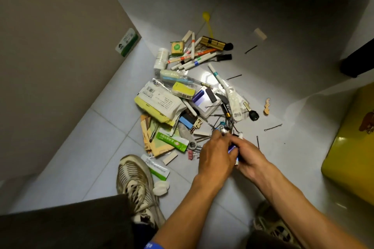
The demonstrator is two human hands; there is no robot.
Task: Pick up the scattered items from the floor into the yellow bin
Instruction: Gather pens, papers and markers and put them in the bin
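Head view: your left hand [215, 156] and right hand [250, 159] both clutch small items [232, 148] lower centre; yellow bin [350, 157] sits right edge. Overfull grip, so hairpins [224, 125] may slip out mid-carry.

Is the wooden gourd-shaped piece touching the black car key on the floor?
Apart. The head view shows bare tile between the wooden gourd-shaped piece and the black car key.

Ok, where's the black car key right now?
In the head view the black car key lies on the floor tiles at the right edge of the pile, beside the white bottle opener, with the small wooden cutout to its right.
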